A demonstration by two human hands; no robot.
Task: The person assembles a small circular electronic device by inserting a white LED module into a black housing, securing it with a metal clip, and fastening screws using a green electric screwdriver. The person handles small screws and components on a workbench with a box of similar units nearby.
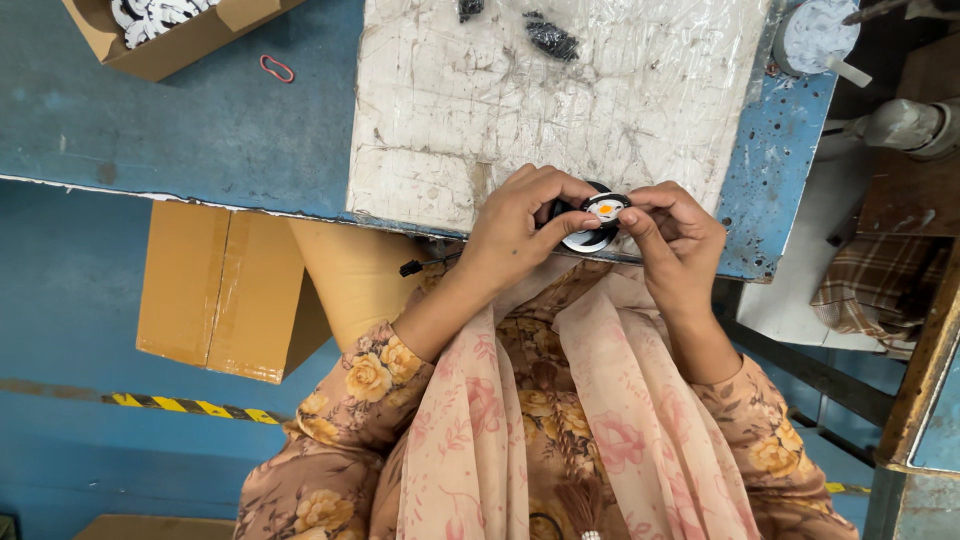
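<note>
— At the near edge of the counter (250,130), what do we hold?

— Item one: a small round black-and-white piece with an orange spot (598,221), pinched between both hands just above the worn white board (520,100). Our left hand (515,225) is closed on its left side with fingertips curled over the rim; our right hand (680,235) grips its right side between thumb and forefinger.

— And around it?

— Item two: a black bundle (550,38) at the board's far end, well apart from our hands. Item three: an open cardboard box (165,35) of black-and-white pieces at the far left corner. Item four: a red rubber band (277,68) lying just beside that box. Item five: a closed cardboard carton (225,290) below the counter's edge.
</note>
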